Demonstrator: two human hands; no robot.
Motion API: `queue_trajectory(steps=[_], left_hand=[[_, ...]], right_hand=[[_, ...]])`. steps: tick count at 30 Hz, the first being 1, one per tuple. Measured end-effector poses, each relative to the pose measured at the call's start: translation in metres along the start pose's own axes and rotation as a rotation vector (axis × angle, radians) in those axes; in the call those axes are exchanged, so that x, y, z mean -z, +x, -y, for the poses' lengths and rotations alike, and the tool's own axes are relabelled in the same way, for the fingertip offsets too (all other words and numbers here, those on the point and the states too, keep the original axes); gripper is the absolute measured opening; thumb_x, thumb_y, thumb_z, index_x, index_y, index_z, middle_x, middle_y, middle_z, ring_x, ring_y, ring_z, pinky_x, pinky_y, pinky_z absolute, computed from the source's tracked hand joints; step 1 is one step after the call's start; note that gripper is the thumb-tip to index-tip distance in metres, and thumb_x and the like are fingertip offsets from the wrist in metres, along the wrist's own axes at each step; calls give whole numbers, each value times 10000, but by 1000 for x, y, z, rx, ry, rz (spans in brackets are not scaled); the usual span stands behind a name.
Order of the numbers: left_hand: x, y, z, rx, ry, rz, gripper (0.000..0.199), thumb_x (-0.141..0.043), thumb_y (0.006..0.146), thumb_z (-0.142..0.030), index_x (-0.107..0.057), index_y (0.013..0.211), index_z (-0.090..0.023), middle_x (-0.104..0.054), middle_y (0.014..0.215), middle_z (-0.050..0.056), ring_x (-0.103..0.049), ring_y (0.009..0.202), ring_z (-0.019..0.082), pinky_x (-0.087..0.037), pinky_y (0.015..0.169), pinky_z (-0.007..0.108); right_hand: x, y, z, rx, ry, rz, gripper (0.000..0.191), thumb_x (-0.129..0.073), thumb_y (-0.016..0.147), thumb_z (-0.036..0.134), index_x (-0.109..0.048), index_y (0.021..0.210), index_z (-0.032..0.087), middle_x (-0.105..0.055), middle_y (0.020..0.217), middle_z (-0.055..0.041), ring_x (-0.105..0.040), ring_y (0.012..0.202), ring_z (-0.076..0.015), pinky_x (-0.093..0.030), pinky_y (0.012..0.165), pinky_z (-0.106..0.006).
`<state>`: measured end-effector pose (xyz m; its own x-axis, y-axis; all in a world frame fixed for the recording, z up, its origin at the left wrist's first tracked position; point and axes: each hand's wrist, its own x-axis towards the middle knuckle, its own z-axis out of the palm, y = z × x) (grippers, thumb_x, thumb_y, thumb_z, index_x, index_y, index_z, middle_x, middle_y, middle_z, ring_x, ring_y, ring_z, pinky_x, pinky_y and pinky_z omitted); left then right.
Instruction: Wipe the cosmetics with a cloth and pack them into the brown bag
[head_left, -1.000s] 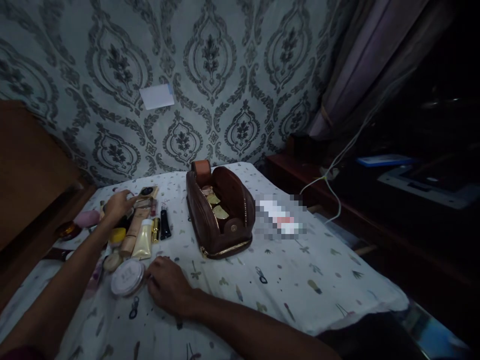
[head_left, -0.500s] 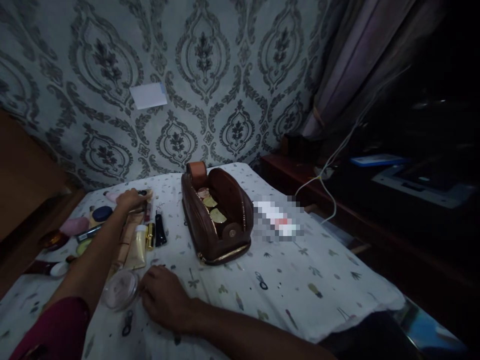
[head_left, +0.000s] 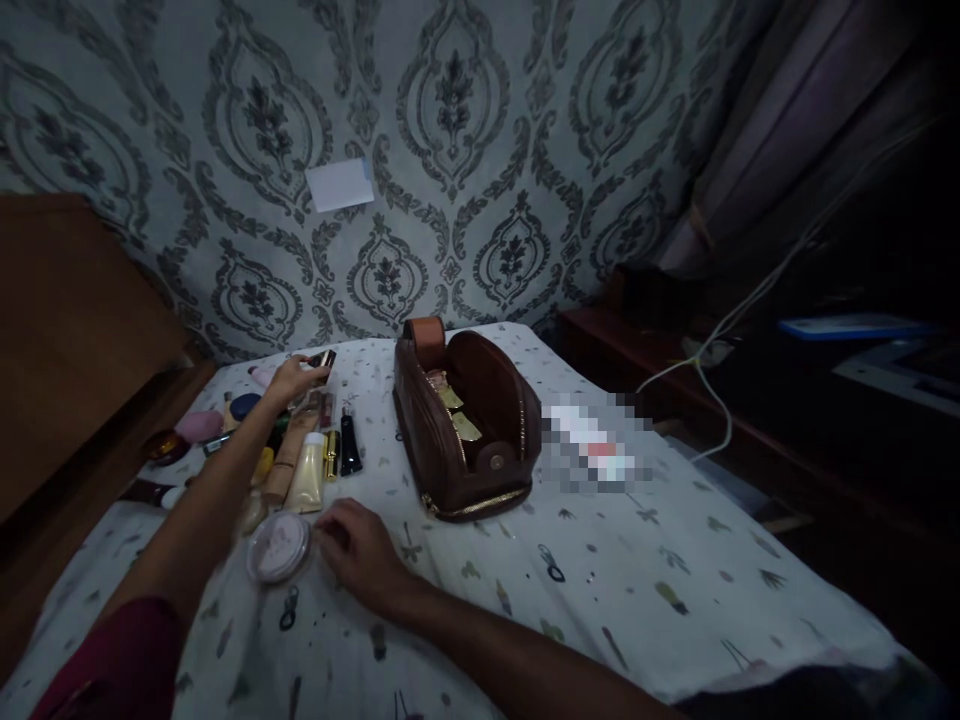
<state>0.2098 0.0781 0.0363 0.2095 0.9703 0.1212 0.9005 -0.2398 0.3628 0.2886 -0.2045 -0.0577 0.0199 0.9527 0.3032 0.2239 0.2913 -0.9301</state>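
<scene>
My left hand point(head_left: 294, 380) reaches to the far side of the cosmetics and is closed on a small dark cosmetic container point(head_left: 324, 362), lifted a little off the sheet. My right hand point(head_left: 361, 550) rests on the sheet, fingers loosely bent with a gap at the thumb, holding nothing. Beside its fingertips lies a round clear powder jar point(head_left: 278, 547). Beyond it are a cream tube point(head_left: 307, 475), a beige tube point(head_left: 289, 458), a gold lipstick point(head_left: 331, 455) and a black tube point(head_left: 349, 445). A brown cosmetic bag point(head_left: 465, 430) stands unzipped, with yellowish sachet-like pieces point(head_left: 465, 427) inside.
More cosmetics lie left of my forearm, including a pink sponge-like piece point(head_left: 199, 427), a blue round lid point(head_left: 246, 405) and an amber jar point(head_left: 165, 446). A blurred-out item point(head_left: 592, 440) lies right of the bag. The patterned sheet point(head_left: 495, 620) borders a wooden headboard point(head_left: 82, 330) and papered wall.
My left hand has risen slightly with the small dark container in its fingers. My right hand's fingers have loosened beside the powder jar. The whole view has shifted, moving things rightward.
</scene>
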Motion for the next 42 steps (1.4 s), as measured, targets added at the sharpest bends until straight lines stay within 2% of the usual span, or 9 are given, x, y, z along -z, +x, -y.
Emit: queue_trajectory(steps=[3, 8, 14, 20, 23, 27, 30, 37, 42], left_hand=[[10, -40, 4, -127, -87, 20, 652, -625, 719, -559, -599, 1233, -160, -706, 1167, 81, -653, 1072, 252, -505, 884, 310], [17, -147, 10, -438, -253, 47, 619, -659, 724, -538, -584, 1250, -222, -677, 1239, 65, -622, 1157, 284, -461, 1016, 397], [0, -237, 5, -388, -110, -58, 608, -661, 772, -495, -546, 1316, -252, -641, 1289, 84, -639, 1142, 291, -511, 963, 412], [-17, -265, 23, -362, -160, -193, 682, -623, 832, -537, -405, 1406, -240, -644, 1274, 103, -650, 1132, 317, -557, 879, 449], [-20, -277, 38, -419, -31, -308, 546, -576, 880, -463, -447, 1343, -205, -662, 1203, 122, -664, 1076, 319, -566, 818, 434], [-17, -285, 54, -489, 253, -240, 303, -540, 856, -223, -584, 1156, -230, -687, 1079, 101, -653, 1023, 316, -551, 751, 415], [-10, -284, 57, -408, 287, -189, 267, -516, 880, -269, -602, 1125, -205, -681, 1067, 121, -643, 1010, 322, -537, 740, 414], [13, -281, 35, -136, -282, -237, 432, -486, 908, -508, -483, 1210, -198, -670, 1088, 78, -651, 947, 249, -508, 802, 357], [11, -286, 2, -331, -271, -351, 312, -297, 1003, -364, -560, 1018, -198, -617, 923, 63, -592, 872, 212, -462, 791, 339]], right_hand=[[3, 8, 2, -171, 370, -85, 170, -571, 861, 335, -625, 959, 207, -626, 863, -19, -609, 804, -173, -493, 692, -285], [6, 19, 2, -347, 820, -233, 526, -596, 800, 616, -562, 1148, 224, -615, 1033, -60, -638, 795, -167, -503, 582, -255], [6, 15, -2, -222, 614, -264, 414, -698, 738, 475, -610, 1046, 214, -629, 863, -3, -598, 764, -153, -503, 661, -261], [6, 12, -10, -190, 479, -247, 337, -661, 765, 385, -619, 1046, 204, -650, 787, 9, -612, 709, -160, -502, 679, -278], [7, 11, -11, -147, 479, -239, 341, -654, 781, 399, -616, 1059, 205, -670, 841, -6, -632, 736, -168, -512, 701, -286], [11, 8, -9, -129, 466, -224, 334, -643, 797, 410, -600, 1060, 208, -686, 892, -19, -649, 817, -182, -516, 767, -299], [15, 3, -6, -109, 438, -189, 362, -633, 803, 395, -583, 1106, 202, -692, 988, -43, -658, 889, -193, -517, 823, -315], [14, -12, 7, -70, 148, -99, 338, -628, 806, 333, -592, 1117, 207, -726, 1012, -42, -645, 858, -190, -492, 789, -312], [11, -19, 15, 16, -68, -15, 253, -623, 789, 290, -647, 1034, 228, -695, 899, -8, -592, 753, -177, -464, 732, -292]])
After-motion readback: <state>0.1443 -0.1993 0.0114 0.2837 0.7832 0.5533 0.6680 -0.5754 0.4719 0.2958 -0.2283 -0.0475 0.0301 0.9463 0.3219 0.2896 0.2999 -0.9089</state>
